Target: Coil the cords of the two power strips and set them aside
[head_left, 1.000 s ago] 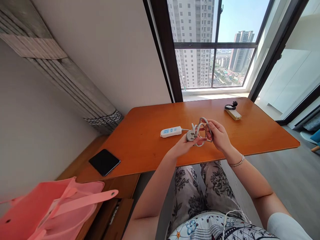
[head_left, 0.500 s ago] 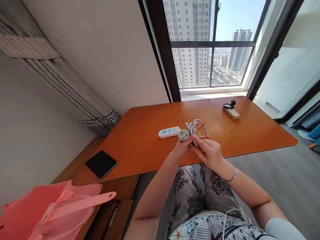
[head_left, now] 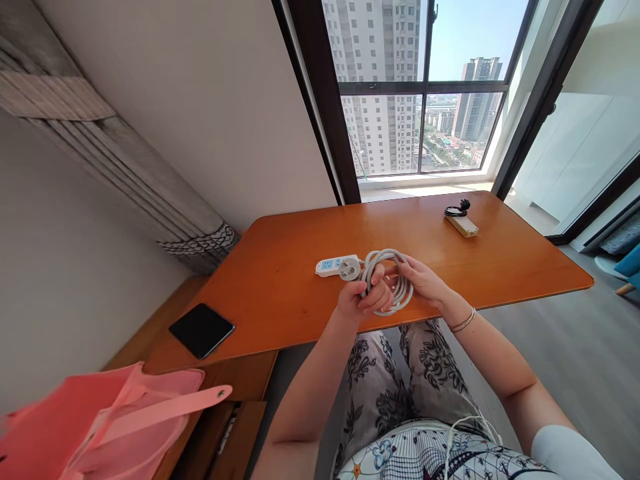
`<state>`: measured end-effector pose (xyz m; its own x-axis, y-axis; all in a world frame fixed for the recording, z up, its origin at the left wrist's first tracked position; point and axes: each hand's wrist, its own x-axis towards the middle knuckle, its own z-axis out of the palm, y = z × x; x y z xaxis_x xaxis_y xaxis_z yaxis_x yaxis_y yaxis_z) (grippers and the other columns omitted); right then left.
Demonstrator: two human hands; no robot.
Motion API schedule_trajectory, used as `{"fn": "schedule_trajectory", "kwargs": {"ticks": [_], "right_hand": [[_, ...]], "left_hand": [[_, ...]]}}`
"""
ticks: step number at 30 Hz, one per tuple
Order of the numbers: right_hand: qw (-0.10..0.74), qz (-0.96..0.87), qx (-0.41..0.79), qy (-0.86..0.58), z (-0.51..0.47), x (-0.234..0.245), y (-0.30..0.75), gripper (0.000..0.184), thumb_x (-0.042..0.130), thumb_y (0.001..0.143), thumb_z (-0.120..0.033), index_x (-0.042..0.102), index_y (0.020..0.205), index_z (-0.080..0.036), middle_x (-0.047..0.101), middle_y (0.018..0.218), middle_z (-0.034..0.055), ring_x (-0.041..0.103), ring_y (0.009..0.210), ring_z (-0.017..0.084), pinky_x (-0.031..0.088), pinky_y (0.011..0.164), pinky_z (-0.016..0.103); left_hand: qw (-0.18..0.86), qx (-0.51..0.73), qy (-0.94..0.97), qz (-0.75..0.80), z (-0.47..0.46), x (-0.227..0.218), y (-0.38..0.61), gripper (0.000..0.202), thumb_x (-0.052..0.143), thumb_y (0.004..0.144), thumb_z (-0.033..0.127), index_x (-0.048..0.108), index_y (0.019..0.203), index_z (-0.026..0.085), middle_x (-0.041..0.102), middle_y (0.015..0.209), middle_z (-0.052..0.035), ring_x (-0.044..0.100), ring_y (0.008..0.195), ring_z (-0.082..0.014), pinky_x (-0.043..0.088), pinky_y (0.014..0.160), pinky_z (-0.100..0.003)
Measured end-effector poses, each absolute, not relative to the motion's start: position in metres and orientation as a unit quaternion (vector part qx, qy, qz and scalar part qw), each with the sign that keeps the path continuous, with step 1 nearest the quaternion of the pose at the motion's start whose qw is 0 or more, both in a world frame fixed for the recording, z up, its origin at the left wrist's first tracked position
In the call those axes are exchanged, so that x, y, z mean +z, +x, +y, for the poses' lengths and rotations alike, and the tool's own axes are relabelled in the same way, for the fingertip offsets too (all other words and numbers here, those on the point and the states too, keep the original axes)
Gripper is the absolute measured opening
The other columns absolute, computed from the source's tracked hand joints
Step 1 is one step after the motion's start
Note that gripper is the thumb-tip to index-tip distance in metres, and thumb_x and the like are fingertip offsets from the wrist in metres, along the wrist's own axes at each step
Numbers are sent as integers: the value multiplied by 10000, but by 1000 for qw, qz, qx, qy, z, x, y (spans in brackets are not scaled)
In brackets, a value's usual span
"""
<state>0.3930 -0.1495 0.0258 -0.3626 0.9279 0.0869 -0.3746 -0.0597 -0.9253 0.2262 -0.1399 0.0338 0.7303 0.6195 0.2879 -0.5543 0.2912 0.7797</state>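
A white power strip (head_left: 327,267) with blue socket faces lies on the table, and its grey-white cord (head_left: 400,307) is wound into a loose coil above the near edge. My left hand (head_left: 367,300) is closed around the left side of the coil. The round plug (head_left: 349,269), its pins showing, sticks out by the left thumb and overlaps the strip's right end. On the coil's right side, my right hand (head_left: 420,280) grips the cord between thumb and fingers; some of its fingertips are hidden behind the loops.
A second, cream power strip (head_left: 465,227) with a black cord (head_left: 456,211) lies at the table's back right. A black tablet (head_left: 201,330) rests at the left, near a pink bag (head_left: 115,420). The wooden table (head_left: 295,233) stands before a window (head_left: 425,127).
The coil has opened into wider, rounder loops. My left hand has turned and wrapped its fingers round it, while the right hand has moved outward to the coil's right side. The plug shifted left.
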Motion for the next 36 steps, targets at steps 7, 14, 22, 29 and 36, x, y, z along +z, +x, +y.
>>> {"fn": "schedule_trajectory", "kwargs": {"ticks": [7,14,22,29,36], "right_hand": [[567,-433,625,-318,-151,24,390,608,824,643,-739,575,717,-189,410,440,-98,510,461,99,458,509,213],[577,-405,626,-333,-149,20,391,612,822,633,-747,546,663,-202,317,380,-122,381,377,76,514,533,251],[549,-397,667,-309,-145,20,399,586,898,582,-665,552,649,-197,317,410,-117,368,414,72,527,566,251],[528,-417,685,-281,-143,15,401,575,759,709,-740,549,670,-206,405,509,-69,450,497,111,554,682,314],[483,-514,541,-459,-114,-26,401,350,649,819,-479,677,1042,-211,688,1104,78,621,1053,235,499,939,388]], "left_hand": [[776,392,476,132,-139,44,218,455,827,721,441,442,697,200,315,420,125,328,366,-53,464,544,-246],[714,497,411,274,-146,46,232,417,861,663,441,623,854,156,501,574,83,478,447,-68,519,558,-273],[726,503,388,263,-152,48,229,421,911,604,412,654,797,140,471,537,74,509,503,-75,500,553,-237],[755,472,389,237,-150,54,227,498,887,706,401,458,600,170,297,441,118,270,389,-21,450,511,-200],[746,563,300,190,-151,86,217,373,597,988,324,463,672,178,179,452,124,151,364,-39,343,439,-156]]}}
